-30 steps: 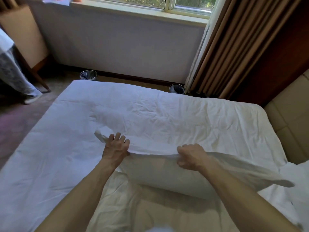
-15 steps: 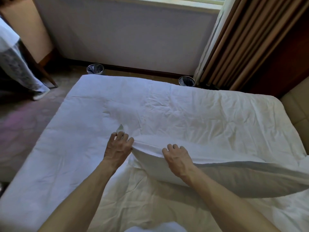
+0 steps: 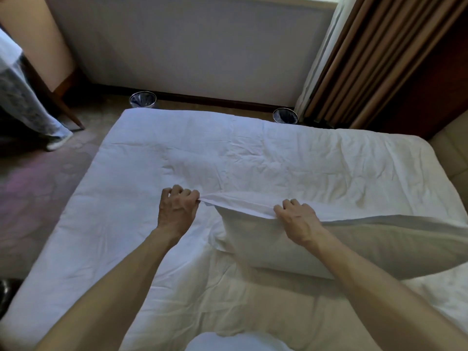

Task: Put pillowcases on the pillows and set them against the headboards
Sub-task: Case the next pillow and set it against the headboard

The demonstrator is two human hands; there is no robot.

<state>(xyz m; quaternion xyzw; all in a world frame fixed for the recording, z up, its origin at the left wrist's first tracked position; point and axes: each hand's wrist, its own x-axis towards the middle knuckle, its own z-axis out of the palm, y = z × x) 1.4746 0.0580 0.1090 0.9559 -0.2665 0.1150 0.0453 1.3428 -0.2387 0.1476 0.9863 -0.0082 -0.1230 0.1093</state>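
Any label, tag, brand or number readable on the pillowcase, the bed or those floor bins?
None readable. The pillowcase, gripped by the left hand and right hand, is plain white, as is the bed cover. Neither the bin by the curtain nor the other bin shows a legible mark.

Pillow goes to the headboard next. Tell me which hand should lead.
Right, probably. The right hand grips the top edge of the pillow, on the side toward the padded headboard. The left hand only pinches the loose corner of the pillowcase, farther away.
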